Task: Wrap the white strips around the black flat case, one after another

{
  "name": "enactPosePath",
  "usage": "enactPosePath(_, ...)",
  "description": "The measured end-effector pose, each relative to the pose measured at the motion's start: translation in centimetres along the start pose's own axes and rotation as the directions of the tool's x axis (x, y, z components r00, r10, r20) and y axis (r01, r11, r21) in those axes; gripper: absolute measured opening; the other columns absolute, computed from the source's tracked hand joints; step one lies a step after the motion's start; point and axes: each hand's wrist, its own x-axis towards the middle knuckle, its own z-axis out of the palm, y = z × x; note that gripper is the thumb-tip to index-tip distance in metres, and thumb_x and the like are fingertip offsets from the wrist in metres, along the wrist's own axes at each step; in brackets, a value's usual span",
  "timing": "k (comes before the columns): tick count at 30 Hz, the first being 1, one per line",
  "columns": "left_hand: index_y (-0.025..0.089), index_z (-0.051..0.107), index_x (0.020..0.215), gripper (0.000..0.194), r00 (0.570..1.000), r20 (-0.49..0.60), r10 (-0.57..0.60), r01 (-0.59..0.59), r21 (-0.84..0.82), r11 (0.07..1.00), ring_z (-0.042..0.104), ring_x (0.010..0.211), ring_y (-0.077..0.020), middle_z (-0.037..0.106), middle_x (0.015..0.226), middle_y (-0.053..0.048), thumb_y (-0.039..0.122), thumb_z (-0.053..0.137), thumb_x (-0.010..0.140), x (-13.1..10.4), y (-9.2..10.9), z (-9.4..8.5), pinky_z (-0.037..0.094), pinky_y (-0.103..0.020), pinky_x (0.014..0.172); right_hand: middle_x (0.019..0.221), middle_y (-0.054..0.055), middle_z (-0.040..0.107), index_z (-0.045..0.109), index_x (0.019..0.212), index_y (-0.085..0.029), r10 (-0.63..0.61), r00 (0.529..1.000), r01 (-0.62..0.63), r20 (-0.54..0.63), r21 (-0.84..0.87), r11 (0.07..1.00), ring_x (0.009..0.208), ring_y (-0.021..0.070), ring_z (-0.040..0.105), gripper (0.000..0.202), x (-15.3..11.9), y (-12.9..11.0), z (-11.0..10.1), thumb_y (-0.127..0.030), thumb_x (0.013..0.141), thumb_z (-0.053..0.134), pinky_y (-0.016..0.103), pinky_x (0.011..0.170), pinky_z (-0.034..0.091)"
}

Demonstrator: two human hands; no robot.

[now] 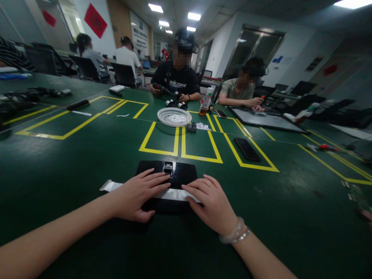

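Observation:
A glossy black, roughly rectangular plate (186,172) with a small metal fitting (168,167) near its far edge lies flat in front of me. Across it runs a flat silvery strip (171,194), whose layered end sticks out past the plate on the left. My left hand (142,192) rests over the plate's left half and the strip, fingers stretched out and thumb apart. On the right end of the strip lie the extended, slightly bent fingers of my right hand (210,199), which has bracelets at the wrist. Both hands partly hide the strip and plate.
Yellow tape outlines mark the green table (95,162). Beyond the plate are a round white grille (174,117), a black phone (247,149) and a bottle (205,104). Two people work across the table, one beside a large flat panel (267,119). Dark items (31,95) lie at left.

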Motion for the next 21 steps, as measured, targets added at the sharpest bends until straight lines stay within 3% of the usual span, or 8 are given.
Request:
enactPosePath(8,0.020,0.023,0.157,0.094,0.996,-0.003,-0.086,0.086,0.035,0.996,0.028,0.147,-0.0299,0.031,0.159,-0.009,0.074,0.046,0.083,0.2,-0.8,0.1,0.006,-0.051,0.124,0.112,0.003,0.071,0.061,0.127,-0.027,-0.010,1.000,0.010,-0.011,-0.014,1.000,0.104,0.0210,0.063,0.033,-0.1,0.2,0.2,-0.022,0.094,0.057,0.049,0.105,0.037)
enactPosePath(12,0.022,0.027,0.156,0.092,0.992,-0.035,-0.124,0.126,0.066,0.990,0.031,0.145,-0.0296,0.038,0.156,-0.008,0.078,0.038,0.084,0.1,-1.6,0.0,0.005,-0.051,0.124,0.112,0.003,0.071,0.058,0.131,-0.027,-0.011,1.000,0.011,-0.010,-0.022,1.000,0.104,0.0204,0.063,0.036,-0.2,0.4,0.2,-0.022,0.095,0.056,0.048,0.106,0.037)
enactPosePath(15,0.024,0.030,0.155,0.089,0.976,-0.041,-0.215,0.218,0.092,0.972,0.031,0.145,-0.0302,0.038,0.155,-0.008,0.079,0.036,0.085,-0.2,-3.0,-0.1,0.008,-0.054,0.122,0.113,0.003,0.071,0.059,0.130,-0.027,-0.013,1.000,0.012,-0.019,-0.022,1.000,0.104,0.0204,0.063,0.035,-0.2,0.5,0.2,-0.022,0.095,0.056,0.048,0.106,0.037)
enactPosePath(18,0.027,0.033,0.153,0.080,0.929,-0.038,-0.368,0.369,0.104,0.923,0.030,0.146,-0.0301,0.037,0.156,-0.006,0.074,0.033,0.089,-1.0,-5.7,-0.1,0.012,-0.056,0.121,0.112,0.004,0.071,0.059,0.129,-0.026,-0.016,1.000,0.016,-0.016,-0.016,1.000,0.103,0.0208,0.063,0.035,-0.2,0.5,0.2,-0.022,0.095,0.056,0.049,0.105,0.038)
enactPosePath(21,0.028,0.034,0.153,0.071,0.816,-0.047,-0.577,0.579,0.075,0.812,0.027,0.147,-0.0295,0.034,0.158,-0.004,0.066,0.030,0.094,-2.5,-9.1,-0.4,0.016,-0.057,0.119,0.110,0.003,0.071,0.059,0.130,-0.027,-0.016,1.000,0.016,-0.010,-0.009,1.000,0.102,0.0206,0.064,0.035,-0.3,0.4,0.0,-0.023,0.095,0.056,0.050,0.105,0.038)
